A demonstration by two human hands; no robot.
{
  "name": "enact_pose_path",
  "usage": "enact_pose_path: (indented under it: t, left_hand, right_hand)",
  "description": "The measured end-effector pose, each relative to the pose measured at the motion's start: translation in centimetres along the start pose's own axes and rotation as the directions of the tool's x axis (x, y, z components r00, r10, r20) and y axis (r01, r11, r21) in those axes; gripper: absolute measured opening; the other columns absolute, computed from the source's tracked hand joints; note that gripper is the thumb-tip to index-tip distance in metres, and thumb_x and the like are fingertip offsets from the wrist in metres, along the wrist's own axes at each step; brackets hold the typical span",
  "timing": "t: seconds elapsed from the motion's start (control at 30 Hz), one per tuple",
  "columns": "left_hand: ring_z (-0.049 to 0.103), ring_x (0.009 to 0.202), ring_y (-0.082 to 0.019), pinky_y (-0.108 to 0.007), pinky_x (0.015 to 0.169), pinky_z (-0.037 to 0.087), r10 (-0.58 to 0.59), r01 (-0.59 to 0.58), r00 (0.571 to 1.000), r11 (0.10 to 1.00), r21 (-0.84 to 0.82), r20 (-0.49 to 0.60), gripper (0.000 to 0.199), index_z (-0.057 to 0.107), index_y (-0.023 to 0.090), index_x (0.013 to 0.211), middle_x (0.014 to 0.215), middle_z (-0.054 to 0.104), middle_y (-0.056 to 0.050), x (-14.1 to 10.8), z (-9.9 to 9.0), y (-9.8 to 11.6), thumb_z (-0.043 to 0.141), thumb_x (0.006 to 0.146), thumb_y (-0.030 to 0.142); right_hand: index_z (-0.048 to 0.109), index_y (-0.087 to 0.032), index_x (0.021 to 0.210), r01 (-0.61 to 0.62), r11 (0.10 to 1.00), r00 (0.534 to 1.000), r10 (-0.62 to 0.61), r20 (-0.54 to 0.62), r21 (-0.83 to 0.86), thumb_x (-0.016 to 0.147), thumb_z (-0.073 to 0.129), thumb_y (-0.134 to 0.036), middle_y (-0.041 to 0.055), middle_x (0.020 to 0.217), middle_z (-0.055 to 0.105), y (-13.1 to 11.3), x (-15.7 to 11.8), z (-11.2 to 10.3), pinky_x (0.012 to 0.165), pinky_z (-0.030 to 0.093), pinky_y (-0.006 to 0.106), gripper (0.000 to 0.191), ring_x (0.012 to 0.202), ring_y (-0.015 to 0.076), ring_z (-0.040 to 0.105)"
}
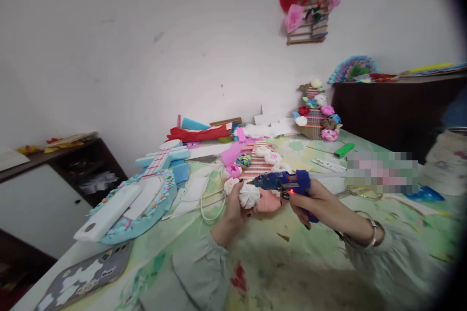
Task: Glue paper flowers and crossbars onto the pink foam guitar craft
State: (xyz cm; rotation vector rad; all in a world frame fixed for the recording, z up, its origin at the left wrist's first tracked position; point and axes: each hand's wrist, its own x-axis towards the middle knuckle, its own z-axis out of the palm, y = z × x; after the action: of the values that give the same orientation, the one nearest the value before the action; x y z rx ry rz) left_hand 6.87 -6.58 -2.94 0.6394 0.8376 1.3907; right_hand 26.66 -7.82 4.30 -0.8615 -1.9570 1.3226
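Note:
My left hand [234, 211] is closed around a white rosette [249, 196], just in front of a pink craft piece [268, 200] with pink and white flowers on it. In my right hand [315, 201] is a blue glue gun [299, 181], its small red light on. The gun points left, its nozzle right above the white rosette; whether they touch is unclear. A white cord [213, 204] lies in loops left of my left hand.
A blue banjo-shaped craft [146, 221] and a phone [87, 277] lie at the left. Red cloth [200, 132] and paper scraps line the wall. Farther right are a flower-covered craft [314, 124], a green object [344, 150] and scissors [328, 165].

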Motion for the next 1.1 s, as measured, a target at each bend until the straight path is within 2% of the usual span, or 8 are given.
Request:
enact_pose_path:
  t: [0.07, 0.17, 0.33, 0.47, 0.63, 0.83, 1.0, 1.1]
  left_hand:
    - [0.05, 0.037, -0.011, -0.019, 0.033, 0.03, 0.037, -0.037, 0.999, 0.999, -0.012, -0.022, 0.03, 0.056, 0.014, 0.075, 0.05, 0.056, 0.0, 0.2, -0.4, 0.6, 0.057, 0.072, 0.044]
    - [0.056, 0.043, -0.013, -0.02, 0.035, 0.035, 0.023, -0.023, 1.0, 1.0, 0.018, 0.005, 0.034, 0.059, 0.013, 0.093, 0.059, 0.061, -0.002, 0.0, -0.6, 0.9, 0.055, 0.074, 0.042]
    - [0.057, 0.046, -0.012, -0.021, 0.038, 0.042, 0.129, -0.137, 0.989, 0.982, 0.128, 0.068, 0.042, 0.054, 0.022, 0.115, 0.069, 0.06, 0.002, -0.6, 0.1, 0.5, 0.056, 0.08, 0.044]
    - [0.057, 0.046, -0.014, -0.021, 0.037, 0.04, 0.128, -0.135, 0.99, 0.978, 0.161, 0.055, 0.044, 0.057, 0.016, 0.107, 0.063, 0.059, 0.0, -0.5, 0.0, 0.0, 0.056, 0.078, 0.05]
    - [0.055, 0.042, -0.015, -0.022, 0.035, 0.037, 0.101, -0.098, 0.995, 0.969, 0.228, -0.003, 0.039, 0.057, 0.014, 0.087, 0.052, 0.058, -0.001, -0.2, -0.6, -0.4, 0.053, 0.078, 0.052]
    - [0.056, 0.043, -0.017, -0.023, 0.038, 0.037, 0.042, -0.05, 0.999, 0.957, 0.285, 0.034, 0.044, 0.057, 0.013, 0.085, 0.049, 0.06, -0.004, -0.7, -0.4, -0.3, 0.047, 0.08, 0.056]
    - [0.055, 0.042, -0.017, -0.024, 0.037, 0.036, 0.043, -0.047, 0.999, 0.96, 0.275, 0.02, 0.049, 0.058, 0.012, 0.095, 0.048, 0.059, -0.003, -0.9, 0.0, 0.2, 0.05, 0.077, 0.057]
    - [0.055, 0.042, -0.017, -0.024, 0.037, 0.037, 0.054, -0.056, 0.998, 0.957, 0.284, 0.015, 0.046, 0.058, 0.012, 0.093, 0.048, 0.059, -0.003, -0.9, 0.1, 0.2, 0.05, 0.077, 0.054]
  right_hand:
    - [0.051, -0.017, 0.064, -0.002, 1.0, 1.0, 0.002, 0.01, -0.002, 0.083, 0.052, -0.047, -0.0029, 0.043, 0.049, 1.3, 0.9, 0.0, 0.041, 0.034, 0.021, 0.035, 0.039, 0.0093, 0.047]
    - [0.052, -0.016, 0.064, -0.033, 0.999, 0.999, 0.033, -0.002, -0.026, 0.082, 0.052, -0.051, -0.0012, 0.046, 0.051, 3.5, 1.0, 0.0, 0.042, 0.032, 0.021, 0.039, 0.042, 0.0089, 0.046]
    - [0.054, -0.016, 0.066, -0.073, 0.994, 0.996, 0.068, -0.056, -0.079, 0.081, 0.054, -0.053, -0.004, 0.049, 0.043, 5.4, 0.0, 0.0, 0.042, 0.032, 0.021, 0.04, 0.045, 0.0079, 0.039]
    - [0.06, -0.016, 0.075, -0.033, 0.993, 0.998, 0.026, -0.064, -0.114, 0.082, 0.055, -0.051, -0.0037, 0.052, 0.043, 5.5, -0.3, -0.2, 0.042, 0.033, 0.021, 0.035, 0.048, 0.0088, 0.039]
    - [0.058, -0.018, 0.071, -0.017, 0.985, 0.996, 0.003, -0.087, -0.171, 0.083, 0.054, -0.051, -0.0029, 0.053, 0.045, 5.7, -0.4, -0.1, 0.043, 0.035, 0.021, 0.036, 0.048, 0.0099, 0.042]
    - [0.052, -0.019, 0.063, -0.031, 0.981, 0.995, 0.012, -0.1, -0.193, 0.083, 0.053, -0.052, -0.0029, 0.051, 0.044, 5.6, -0.4, -0.1, 0.043, 0.035, 0.022, 0.039, 0.047, 0.0101, 0.041]
    - [0.051, -0.019, 0.062, -0.025, 0.986, 0.994, 0.007, -0.108, -0.164, 0.081, 0.056, -0.051, -0.0038, 0.05, 0.041, 5.0, -0.2, -0.1, 0.042, 0.033, 0.022, 0.037, 0.047, 0.0097, 0.038]
    - [0.048, -0.02, 0.057, -0.046, 0.988, 0.992, 0.028, -0.12, -0.145, 0.081, 0.055, -0.053, -0.0031, 0.05, 0.041, 4.7, -0.1, 0.0, 0.042, 0.031, 0.023, 0.041, 0.047, 0.0101, 0.038]
